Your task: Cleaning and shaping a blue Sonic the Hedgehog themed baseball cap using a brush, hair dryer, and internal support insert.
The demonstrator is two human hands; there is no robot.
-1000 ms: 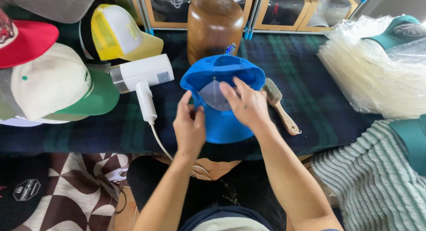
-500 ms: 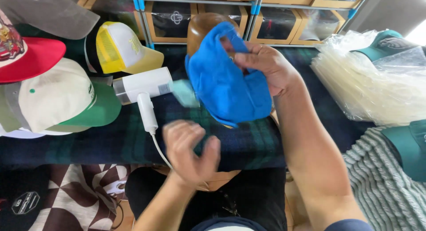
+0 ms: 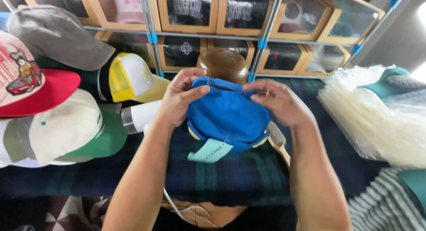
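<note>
Head view: both hands, left hand [image 3: 179,97] and right hand [image 3: 277,102], pinch the back strap of the blue cap [image 3: 226,117], held above the plaid cloth [image 3: 230,177] before the wooden head form [image 3: 222,64]. Even tension on both sides would keep the crown straight.

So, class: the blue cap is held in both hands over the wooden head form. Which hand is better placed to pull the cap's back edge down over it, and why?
Right hand, probably: it pinches the blue cap rim nearest the wooden head form.
</note>
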